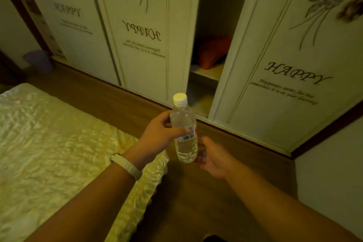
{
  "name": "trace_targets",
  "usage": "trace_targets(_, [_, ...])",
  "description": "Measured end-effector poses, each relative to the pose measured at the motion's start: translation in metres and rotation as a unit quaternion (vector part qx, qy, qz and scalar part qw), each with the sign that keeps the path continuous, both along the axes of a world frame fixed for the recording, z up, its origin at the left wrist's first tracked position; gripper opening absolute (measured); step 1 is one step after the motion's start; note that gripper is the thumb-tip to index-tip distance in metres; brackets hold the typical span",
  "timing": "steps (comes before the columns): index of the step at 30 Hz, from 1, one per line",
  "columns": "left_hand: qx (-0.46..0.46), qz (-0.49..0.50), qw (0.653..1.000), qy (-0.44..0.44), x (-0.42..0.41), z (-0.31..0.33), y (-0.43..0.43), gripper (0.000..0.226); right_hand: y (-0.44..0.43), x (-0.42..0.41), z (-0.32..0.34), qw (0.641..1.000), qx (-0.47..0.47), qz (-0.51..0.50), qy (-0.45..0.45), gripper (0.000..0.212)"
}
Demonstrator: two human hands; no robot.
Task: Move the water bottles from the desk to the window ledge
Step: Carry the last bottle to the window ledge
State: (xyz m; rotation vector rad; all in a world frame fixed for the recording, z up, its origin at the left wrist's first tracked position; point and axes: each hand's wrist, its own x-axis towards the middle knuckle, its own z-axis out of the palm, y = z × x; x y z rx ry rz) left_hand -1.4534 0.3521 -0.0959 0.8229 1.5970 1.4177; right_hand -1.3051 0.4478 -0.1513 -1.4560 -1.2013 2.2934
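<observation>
**Carry phase, head view.** Nearest, at 7 o'clock, is the bed (49, 143) with a glossy cover, and at 6 o'clock the wooden floor (196, 192). At centre frame the left hand (157, 133), with a pale wristband (126, 165) on its wrist, wraps thumb and fingers round the bottle (185, 149) at label height. The bottle hangs in mid-air, near upright, with its white cap (179, 99) on and uppermost. At the bottle's 4 o'clock the right hand (213, 157) lies with fingers slack and spread, grasping nothing, just beside the base. Whether it touches the bottle cannot be told. Beyond, from 10 to 2 o'clock, stands the wardrobe (141, 35). A gap between its doors at 12 o'clock shows an orange bundle (213, 51) on a shelf. Neither desk nor ledge is in view.

**Judgement:** the bottle is in transit. For a sound carry, grip round the label, hold the cap up, and let the free hand support the base if the plastic feels slick. Too hard a squeeze would likely buckle the thin wall.
</observation>
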Motion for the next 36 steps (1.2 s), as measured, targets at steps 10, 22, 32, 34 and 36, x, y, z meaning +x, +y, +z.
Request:
trace_targets(10, [-0.038, 0.025, 0.999, 0.006, -0.058, -0.020, 0.164, 0.047, 0.170, -0.065, -0.029, 0.999, -0.030, 0.026, 0.002, 0.035])
trace_targets(22, [-0.039, 0.089, 0.995, -0.005, -0.100, -0.007, 0.351, 0.052, 0.376, -0.123, -0.007, 0.995, -0.032, 0.099, 0.006, 0.027])
trace_targets(32, [-0.045, 0.138, 0.989, -0.015, -0.188, -0.017, 0.404, 0.042, 0.437, -0.223, -0.020, 0.989, -0.050, 0.138, 0.000, 0.023])
trace_targets(34, [-0.049, 0.143, 0.988, -0.030, -0.216, -0.027, 0.412, 0.041, 0.447, -0.251, -0.026, 0.987, -0.050, 0.150, -0.010, 0.022])
trace_targets(36, [-0.051, 0.144, 0.988, -0.032, -0.246, -0.035, 0.418, 0.046, 0.457, -0.282, -0.032, 0.986, -0.048, 0.160, -0.017, 0.023])
